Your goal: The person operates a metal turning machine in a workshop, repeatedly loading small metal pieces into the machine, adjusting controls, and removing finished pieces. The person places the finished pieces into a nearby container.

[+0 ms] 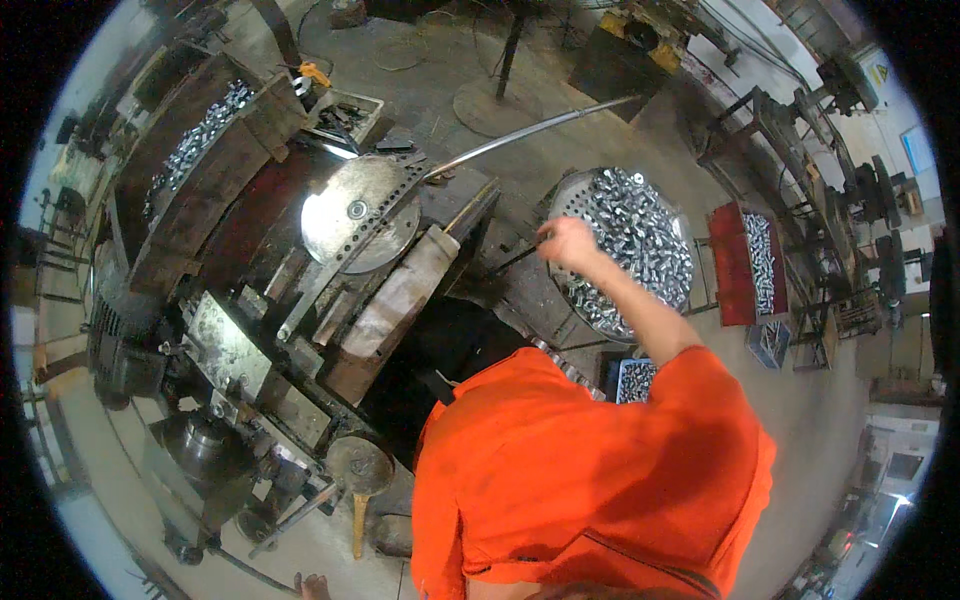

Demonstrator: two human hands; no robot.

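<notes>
My right hand (567, 245), its fingers curled closed, is over the left rim of a large round tray (564, 192). Whatever the fingers hold is too small or hidden to make out. A heap of short shiny metal cylindrical parts (640, 240) fills most of the tray. A thin dark rod (515, 261) ends close beside this hand. At the lower edge my left hand (314, 587) shows only in part, its fingers apparently apart, near the end of a dark lever (250, 570). A round metal disc (335, 215) sits on the machine, left of my right hand.
A perforated bar (375, 220) crosses the disc, and a long metal pipe (530, 132) reaches to the far right. More metal parts lie in a rusty trough (205, 130), a red bin (730, 262) and a blue crate (611, 378). A round pan (360, 466) stands at lower left.
</notes>
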